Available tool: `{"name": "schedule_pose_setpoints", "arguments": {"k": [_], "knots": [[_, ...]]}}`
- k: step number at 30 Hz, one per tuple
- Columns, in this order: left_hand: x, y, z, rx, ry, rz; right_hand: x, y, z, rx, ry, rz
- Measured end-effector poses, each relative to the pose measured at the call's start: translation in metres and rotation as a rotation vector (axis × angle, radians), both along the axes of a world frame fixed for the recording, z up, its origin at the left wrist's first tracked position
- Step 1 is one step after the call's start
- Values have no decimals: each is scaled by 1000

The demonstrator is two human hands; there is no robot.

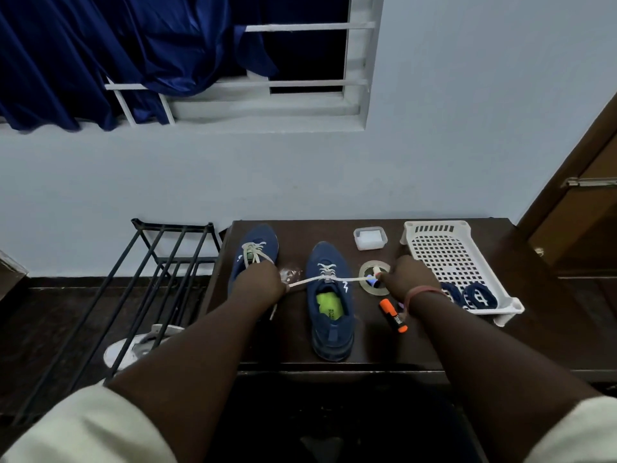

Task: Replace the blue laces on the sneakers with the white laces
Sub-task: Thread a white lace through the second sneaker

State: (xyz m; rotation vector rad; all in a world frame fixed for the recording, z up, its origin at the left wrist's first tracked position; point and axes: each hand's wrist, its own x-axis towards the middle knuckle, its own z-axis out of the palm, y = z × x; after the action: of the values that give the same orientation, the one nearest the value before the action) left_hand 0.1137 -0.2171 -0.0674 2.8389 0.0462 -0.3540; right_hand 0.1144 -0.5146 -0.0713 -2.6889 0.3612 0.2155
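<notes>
Two navy sneakers stand on the dark table [467, 345]. The left sneaker [257, 252] carries a white lace tied in a bow. The right sneaker [330, 302], with a green insole, has a white lace [309, 281] threaded through its front eyelets. My left hand [263, 282] grips one end of that lace to the left of the shoe. My right hand [409, 279] pinches the other end to the right, above a tape roll. The lace is stretched taut between both hands. Two coiled blue laces [470, 295] lie in the white basket.
A white perforated basket [447, 259] sits at the right of the table. A tape roll [372, 279], an orange marker [394, 315] and a small clear box [370, 238] lie nearby. A black metal rack [160, 279] stands left of the table, with a white shoe [133, 349] beneath.
</notes>
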Motion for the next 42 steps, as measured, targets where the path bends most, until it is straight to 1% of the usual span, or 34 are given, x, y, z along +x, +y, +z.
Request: {"name": "schedule_pose_setpoints", "arguments": {"k": [2,5,7,8,12,13,15,17,18,20,23,25,27,29,30,31,32,33,34,35,37,40,42], "knots": [[-2,-11,-2,-36,-10,-57,0,17,-3,67,-17,95],[-5,-28,-3,-131,-127,-117,-1,41,-8,182,-53,240],[-6,-39,-6,-244,-141,-97,-3,55,-14,155,-55,360],[-7,-44,-10,-271,-125,-77,-4,61,-17,130,-63,378],[-7,-50,-15,-296,-101,37,-6,70,-20,108,-94,233],[-6,-51,-18,-288,-75,43,-7,70,-20,125,-111,218],[0,-51,-26,-241,5,-2,-8,69,-24,226,-127,199],[8,-51,-41,-116,51,-50,-7,65,-28,296,-136,182],[8,-51,-44,-56,48,-35,-7,63,-30,318,-136,154],[1,-52,-36,67,22,-32,-8,58,-33,353,-133,84],[-7,-56,-27,165,4,-12,-8,56,-35,362,-97,10],[1,-53,-34,117,55,6,-6,58,-35,392,-33,-32],[12,-48,-37,-31,136,15,-5,59,-31,440,69,-37],[12,-45,-22,-263,158,36,-5,59,-23,541,104,78],[10,-44,-12,-394,171,60,-5,59,-20,622,73,100],[9,-43,-2,-524,180,96,-7,59,-19,808,36,54],[8,-40,5,-634,183,144,-8,61,-17,1050,4,-47],[7,-38,13,-713,212,173,-10,63,-15,1271,-7,-137],[5,-35,19,-771,271,173,-11,65,-13,1444,-4,-184],[5,-34,25,-782,352,152,-11,67,-11,1535,-11,-187],[6,-33,34,-718,458,102,-9,73,-7,1617,-77,-156],[10,-33,48,-556,494,6,-6,79,-6,1598,-137,-178],[12,-33,56,-550,565,-40,-3,80,-12,1574,-157,-203]]}}
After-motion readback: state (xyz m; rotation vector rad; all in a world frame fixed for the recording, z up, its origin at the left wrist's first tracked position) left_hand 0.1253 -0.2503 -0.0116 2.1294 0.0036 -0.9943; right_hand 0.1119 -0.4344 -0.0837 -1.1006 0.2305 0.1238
